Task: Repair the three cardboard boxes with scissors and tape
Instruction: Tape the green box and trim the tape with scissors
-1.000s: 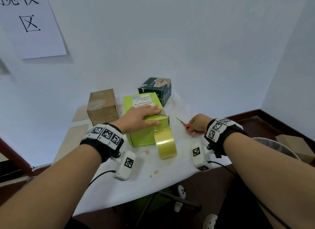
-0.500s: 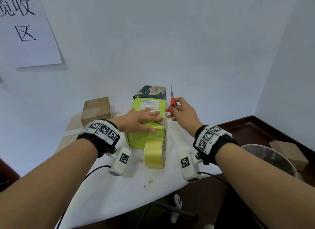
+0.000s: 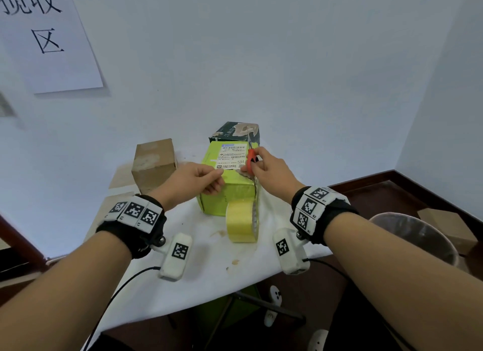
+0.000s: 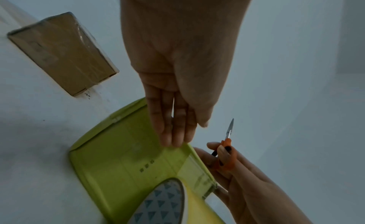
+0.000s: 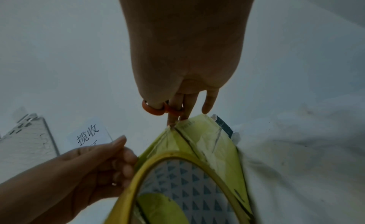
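A green box stands mid-table with a yellow tape roll on edge against its front face. Behind it sits a dark green box, and a brown box is at the left. My left hand is at the green box's top front edge, thumb on top and straight fingers against the front face. My right hand grips orange-handled scissors, blades pointing up. Its fingertips touch the torn, taped top right corner of the green box.
A white cloth covers the table, whose front edge is close to me. A grey waste bin stands on the floor at the right, with a cardboard box behind it. A paper sign hangs on the wall.
My right hand lifted the scissors off the table and brought them to the green box's right corner. My left hand slid from flat on the box top back to its front edge.
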Demonstrator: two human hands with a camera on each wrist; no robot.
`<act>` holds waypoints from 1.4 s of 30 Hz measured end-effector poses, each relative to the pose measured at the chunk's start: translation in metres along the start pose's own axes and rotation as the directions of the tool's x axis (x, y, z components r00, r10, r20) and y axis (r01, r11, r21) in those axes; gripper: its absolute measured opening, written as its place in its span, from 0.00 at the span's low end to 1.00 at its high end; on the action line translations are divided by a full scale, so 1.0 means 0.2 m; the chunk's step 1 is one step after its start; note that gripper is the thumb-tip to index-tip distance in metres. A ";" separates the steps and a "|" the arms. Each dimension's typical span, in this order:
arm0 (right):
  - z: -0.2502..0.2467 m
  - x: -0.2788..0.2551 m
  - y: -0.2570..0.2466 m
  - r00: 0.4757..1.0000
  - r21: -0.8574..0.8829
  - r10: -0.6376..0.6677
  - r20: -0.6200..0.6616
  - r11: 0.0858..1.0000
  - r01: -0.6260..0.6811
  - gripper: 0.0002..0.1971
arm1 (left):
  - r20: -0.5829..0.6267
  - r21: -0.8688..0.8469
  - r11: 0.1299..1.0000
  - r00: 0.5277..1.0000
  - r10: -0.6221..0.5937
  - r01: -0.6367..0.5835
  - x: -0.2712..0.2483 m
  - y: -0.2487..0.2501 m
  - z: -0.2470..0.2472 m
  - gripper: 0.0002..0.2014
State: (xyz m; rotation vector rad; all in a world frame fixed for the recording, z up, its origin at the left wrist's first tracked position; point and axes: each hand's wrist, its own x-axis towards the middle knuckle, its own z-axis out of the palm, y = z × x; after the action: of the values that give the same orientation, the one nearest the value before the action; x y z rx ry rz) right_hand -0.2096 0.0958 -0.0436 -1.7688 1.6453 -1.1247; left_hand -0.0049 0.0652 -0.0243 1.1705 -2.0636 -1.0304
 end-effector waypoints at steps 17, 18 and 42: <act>0.04 -0.07 0.00 1.000 -0.094 0.014 -0.011 0.995 -0.015 0.13 | 0.315 -0.397 0.778 0.869 -0.382 0.487 -0.06 -0.03 0.16 0.13; 0.04 -0.07 0.00 1.000 -0.105 0.008 -0.016 0.994 -0.010 0.14 | 0.336 -0.434 0.750 0.862 -0.380 0.500 -0.06 -0.03 0.17 0.12; 0.07 -0.08 0.06 0.998 -0.257 -0.060 -0.005 0.965 0.057 0.15 | 0.334 -0.304 0.811 0.853 -0.401 0.500 -0.08 -0.02 0.23 0.16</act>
State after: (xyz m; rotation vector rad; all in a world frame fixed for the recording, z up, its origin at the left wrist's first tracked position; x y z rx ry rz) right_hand -0.2045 0.1073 -0.0639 -1.9847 1.8268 -0.9853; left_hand -0.0306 0.0933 -0.0554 1.4101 -1.6653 -1.8092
